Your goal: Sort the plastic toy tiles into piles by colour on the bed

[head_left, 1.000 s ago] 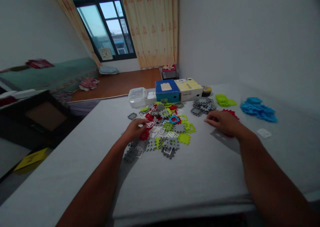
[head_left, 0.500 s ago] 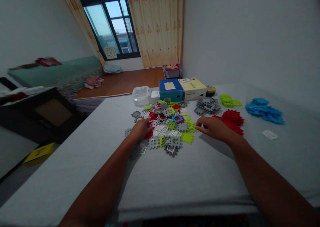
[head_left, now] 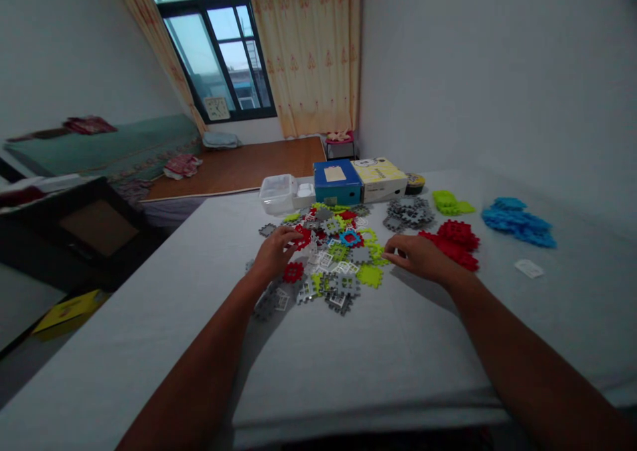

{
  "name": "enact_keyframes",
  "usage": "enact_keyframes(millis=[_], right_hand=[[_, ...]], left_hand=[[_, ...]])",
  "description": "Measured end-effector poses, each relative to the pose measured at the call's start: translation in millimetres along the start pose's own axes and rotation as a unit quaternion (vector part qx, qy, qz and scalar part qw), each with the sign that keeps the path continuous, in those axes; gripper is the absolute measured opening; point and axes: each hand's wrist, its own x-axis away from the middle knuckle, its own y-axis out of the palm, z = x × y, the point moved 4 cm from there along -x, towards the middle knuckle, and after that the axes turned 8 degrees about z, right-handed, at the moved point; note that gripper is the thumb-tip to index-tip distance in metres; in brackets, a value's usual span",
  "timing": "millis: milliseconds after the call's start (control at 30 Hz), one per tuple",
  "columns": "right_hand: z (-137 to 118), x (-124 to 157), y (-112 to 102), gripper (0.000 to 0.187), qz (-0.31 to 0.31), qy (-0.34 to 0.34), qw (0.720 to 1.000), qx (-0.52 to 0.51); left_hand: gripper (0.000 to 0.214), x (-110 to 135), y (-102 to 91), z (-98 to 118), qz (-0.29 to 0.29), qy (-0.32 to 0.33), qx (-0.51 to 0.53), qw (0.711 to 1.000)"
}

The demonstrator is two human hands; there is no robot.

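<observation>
My left hand (head_left: pixel 275 253) is over the left side of a mixed pile of notched plastic building pieces, its fingers apart. A red square piece (head_left: pixel 302 237) lies right at its fingertips, and another red piece (head_left: pixel 293 272) is below its thumb. At the pile's right edge, my right hand (head_left: pixel 414 255) hovers with loosely bent fingers near the lime green pieces (head_left: pixel 377 253); nothing shows in its grasp. White window-frame pieces (head_left: pixel 319 261), grey pieces (head_left: pixel 347 284) and a blue frame piece (head_left: pixel 350 238) lie between the hands.
Sorted piles stand to the right: dark grey (head_left: pixel 409 212), lime green (head_left: pixel 450 203), red (head_left: pixel 455 242) and blue (head_left: pixel 517 222). A white piece (head_left: pixel 529 268) lies apart. Behind the mixed pile are a clear plastic box (head_left: pixel 277 194), a blue box (head_left: pixel 337 182) and a yellow box (head_left: pixel 381 179).
My left hand has shifted slightly up and left, its fingers spreading and a red piece below coming into view. My right hand stays nearly in place. The whole view has turned slightly.
</observation>
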Motion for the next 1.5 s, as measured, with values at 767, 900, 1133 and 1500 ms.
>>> enact_keyframes(millis=[767,900,1133,1500], right_hand=[[13.1,-5.8,-35.9,0.020,0.235,0.128,0.953,-0.145],[83.3,30.6,-90.5,0.021,0.366,0.284,0.886,0.024],[137.7,83.9,-113.5,0.030,0.212,0.494,0.816,0.214],[153.8,90.9,-91.5,0.022,0.018,0.501,0.837,0.218]], left_hand=[[0.020,18.6,37.6,66.2,-0.079,0.096,0.179,0.976],[0.019,15.3,33.9,64.5,-0.060,0.105,0.155,0.980],[0.019,13.3,32.0,60.4,-0.057,0.085,0.147,0.984],[0.022,11.5,30.8,49.7,-0.065,0.090,0.130,0.985]])
